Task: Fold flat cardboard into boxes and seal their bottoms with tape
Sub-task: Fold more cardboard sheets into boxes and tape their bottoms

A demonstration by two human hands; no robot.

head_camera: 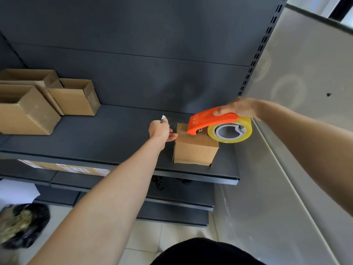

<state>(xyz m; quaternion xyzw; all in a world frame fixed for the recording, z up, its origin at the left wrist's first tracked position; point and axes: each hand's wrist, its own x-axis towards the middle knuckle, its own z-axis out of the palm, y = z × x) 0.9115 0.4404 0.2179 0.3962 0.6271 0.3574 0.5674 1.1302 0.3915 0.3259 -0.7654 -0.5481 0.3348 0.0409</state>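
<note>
A small brown cardboard box stands on the dark shelf, its flaps closed on top. My right hand grips the orange tape dispenser, whose front edge rests on the box's top; a clear tape roll sits in it. My left hand is at the box's left side and pinches the free end of the clear tape, stretched out from the box's top. Its thumb touches the box's upper left edge.
Several open cardboard boxes stand at the shelf's back left. Flat labelled cardboard lies on the shelf below. A grey panel borders the shelf on the right. A dark bag lies on the floor at lower left.
</note>
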